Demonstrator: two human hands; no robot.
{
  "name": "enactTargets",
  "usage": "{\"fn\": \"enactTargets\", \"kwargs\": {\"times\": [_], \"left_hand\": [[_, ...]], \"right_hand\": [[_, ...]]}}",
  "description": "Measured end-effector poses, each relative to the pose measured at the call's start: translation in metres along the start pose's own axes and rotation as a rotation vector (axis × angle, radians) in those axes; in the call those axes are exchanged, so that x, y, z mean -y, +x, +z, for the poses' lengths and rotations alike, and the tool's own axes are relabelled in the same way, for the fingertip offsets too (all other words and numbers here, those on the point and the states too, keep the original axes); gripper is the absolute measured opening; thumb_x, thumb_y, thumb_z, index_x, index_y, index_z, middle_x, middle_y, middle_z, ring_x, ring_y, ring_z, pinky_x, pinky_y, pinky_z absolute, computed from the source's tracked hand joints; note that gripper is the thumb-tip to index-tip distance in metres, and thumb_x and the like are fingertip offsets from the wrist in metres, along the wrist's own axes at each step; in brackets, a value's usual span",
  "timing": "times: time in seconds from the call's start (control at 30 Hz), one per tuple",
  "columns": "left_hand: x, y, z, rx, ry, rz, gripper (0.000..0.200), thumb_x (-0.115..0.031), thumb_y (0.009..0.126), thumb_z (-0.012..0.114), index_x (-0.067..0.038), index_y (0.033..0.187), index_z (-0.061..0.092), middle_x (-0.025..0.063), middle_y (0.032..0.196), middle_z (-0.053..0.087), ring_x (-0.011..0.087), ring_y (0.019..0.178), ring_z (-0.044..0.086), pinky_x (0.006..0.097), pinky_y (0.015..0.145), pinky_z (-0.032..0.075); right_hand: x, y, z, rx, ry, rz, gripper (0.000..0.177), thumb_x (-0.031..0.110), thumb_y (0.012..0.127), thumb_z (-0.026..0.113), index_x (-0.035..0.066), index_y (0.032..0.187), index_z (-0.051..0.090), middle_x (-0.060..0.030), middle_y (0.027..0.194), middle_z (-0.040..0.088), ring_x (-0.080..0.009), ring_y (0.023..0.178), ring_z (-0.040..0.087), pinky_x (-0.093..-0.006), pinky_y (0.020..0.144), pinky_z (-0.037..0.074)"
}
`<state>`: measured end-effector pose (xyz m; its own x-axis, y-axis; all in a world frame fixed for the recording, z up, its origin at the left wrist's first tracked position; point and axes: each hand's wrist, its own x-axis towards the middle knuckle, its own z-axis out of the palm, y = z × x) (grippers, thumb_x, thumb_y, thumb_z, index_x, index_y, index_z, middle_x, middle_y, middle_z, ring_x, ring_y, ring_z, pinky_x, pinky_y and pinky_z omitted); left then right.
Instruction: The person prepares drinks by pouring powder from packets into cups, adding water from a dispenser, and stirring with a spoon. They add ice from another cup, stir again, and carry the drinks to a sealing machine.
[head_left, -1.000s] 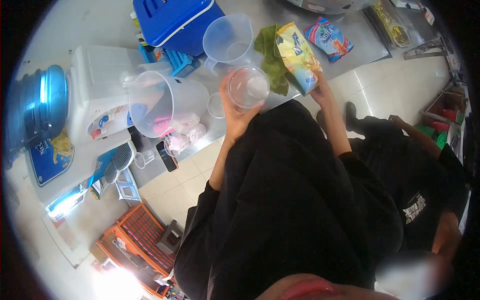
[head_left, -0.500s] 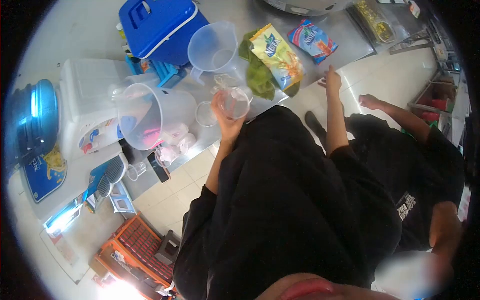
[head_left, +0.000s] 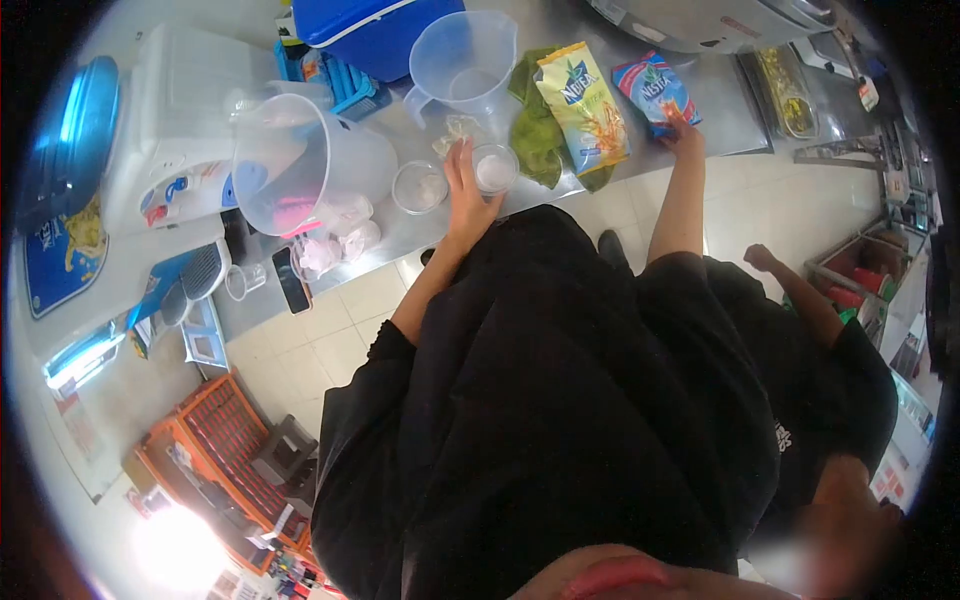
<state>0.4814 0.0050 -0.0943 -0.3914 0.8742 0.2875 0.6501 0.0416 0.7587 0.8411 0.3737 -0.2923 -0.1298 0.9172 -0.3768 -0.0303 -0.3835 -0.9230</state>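
My left hand is beside a clear plastic cup standing on the steel table, its fingers stretched out along the cup's left side and the thumb near its lower edge. White material shows inside this cup. To its left stands another clear round cup, also with something pale in it. My right hand has its fingers on the lower end of a blue and red Nestea pouch. Between my hands, a yellow-green Nestea pouch lies partly over a green cloth.
A clear measuring jug stands near a blue cooler box. Further left are a large clear pitcher, pink-white bundles, a phone at the table edge and a white dispenser. A co-worker in black stands at right.
My left hand's fingers have loosened from around the cup and straightened beside it. My right hand has reached forward onto the blue and red pouch, which has shifted slightly toward me. The view has moved.
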Motion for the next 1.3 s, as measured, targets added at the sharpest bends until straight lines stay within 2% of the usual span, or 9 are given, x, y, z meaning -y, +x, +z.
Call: {"fn": "enactTargets", "kwargs": {"times": [0.03,0.1,0.33,0.43,0.6,0.73,0.97,1.13,1.3], "left_hand": [[-0.01,-0.002,-0.007,-0.006,-0.005,-0.006,0.098,-0.009,0.07,0.085,-0.003,0.149,0.028,0.0246,0.147,0.031,0.0455,0.137,0.033,0.0517,0.115,0.03],[-0.031,-0.006,-0.023,0.036,0.037,0.071,0.092,-0.001,0.069,0.081,-0.005,0.147,0.033,0.026,0.149,0.03,0.0479,0.141,0.028,0.052,0.113,0.034],[-0.056,-0.032,-0.077,-0.113,0.092,0.159,0.071,0.0,0.072,0.077,-0.005,0.136,0.049,0.0231,0.144,0.037,0.0481,0.139,0.033,0.0541,0.111,0.036],[-0.04,-0.046,-0.1,-0.158,0.2,0.175,0.065,0.0,0.074,0.075,-0.005,0.134,0.049,0.0212,0.141,0.041,0.0479,0.138,0.034,0.0544,0.11,0.035],[-0.007,-0.064,-0.108,-0.249,0.181,-0.074,0.056,0.0,0.076,0.071,-0.004,0.129,0.052,0.0186,0.134,0.046,0.0416,0.128,0.045,0.0499,0.107,0.037],[0.011,-0.068,-0.114,-0.178,0.206,-0.108,0.05,0.0,0.077,0.072,-0.006,0.124,0.056,0.0181,0.128,0.051,0.0352,0.12,0.05,0.044,0.102,0.042],[0.057,-0.065,-0.123,0.051,0.27,0.028,0.032,-0.003,0.08,0.071,-0.012,0.11,0.067,0.0044,0.118,0.059,0.0247,0.096,0.063,0.0375,0.076,0.056],[0.089,-0.056,-0.125,0.128,0.28,0.284,0.03,-0.001,0.078,0.064,-0.011,0.106,0.067,0.0003,0.105,0.062,0.0218,0.088,0.065,0.0355,0.07,0.057],[0.093,-0.052,-0.132,0.19,0.306,0.434,0.032,-0.003,0.075,0.063,-0.011,0.106,0.066,-0.0003,0.097,0.061,0.0177,0.086,0.066,0.0309,0.061,0.057]], "right_hand": [[0.028,-0.018,0.002,-0.058,0.172,0.25,0.033,0.022,0.092,0.07,0.023,0.124,0.065,-0.0019,0.102,0.067,-0.0239,0.089,0.063,-0.0494,0.079,0.051],[0.056,-0.045,0.02,-0.238,0.188,0.398,0.044,0.013,0.101,0.052,0.021,0.144,0.052,0.0021,0.137,0.059,-0.0174,0.111,0.059,-0.0374,0.088,0.051],[0.094,-0.143,0.04,-0.241,0.372,0.339,0.043,0.018,0.102,0.053,0.013,0.145,0.049,-0.0005,0.135,0.058,-0.0219,0.114,0.055,-0.0426,0.097,0.051],[0.088,-0.179,0.055,-0.023,0.435,0.214,0.036,0.006,0.097,0.059,0.001,0.132,0.054,-0.01,0.123,0.061,-0.0241,0.111,0.06,-0.0477,0.094,0.055],[0.106,-0.268,0.156,0.24,0.434,0.212,0.034,0.008,0.098,0.058,0.004,0.132,0.054,-0.008,0.122,0.063,-0.0198,0.108,0.062,-0.0428,0.095,0.054],[0.092,-0.315,0.231,0.257,0.362,0.165,0.024,0.01,0.098,0.06,0.006,0.122,0.062,-0.0056,0.112,0.066,-0.0156,0.095,0.066,-0.0351,0.082,0.057],[0.075,-0.351,0.296,-0.025,-0.085,-0.306,0.01,0.005,0.095,0.062,-0.002,0.101,0.065,-0.0064,0.102,0.065,-0.0141,0.082,0.063,-0.0281,0.071,0.052],[0.086,-0.378,0.323,-0.147,-0.602,-0.78,0.009,-0.002,0.09,0.061,-0.005,0.098,0.061,-0.015,0.088,0.056,-0.0295,0.079,0.058,-0.038,0.068,0.046],[0.086,-0.394,0.34,-0.228,-0.664,-0.887,0.009,-0.005,0.087,0.061,-0.005,0.095,0.058,-0.0158,0.092,0.057,-0.0312,0.081,0.058,-0.0379,0.069,0.047]]}}
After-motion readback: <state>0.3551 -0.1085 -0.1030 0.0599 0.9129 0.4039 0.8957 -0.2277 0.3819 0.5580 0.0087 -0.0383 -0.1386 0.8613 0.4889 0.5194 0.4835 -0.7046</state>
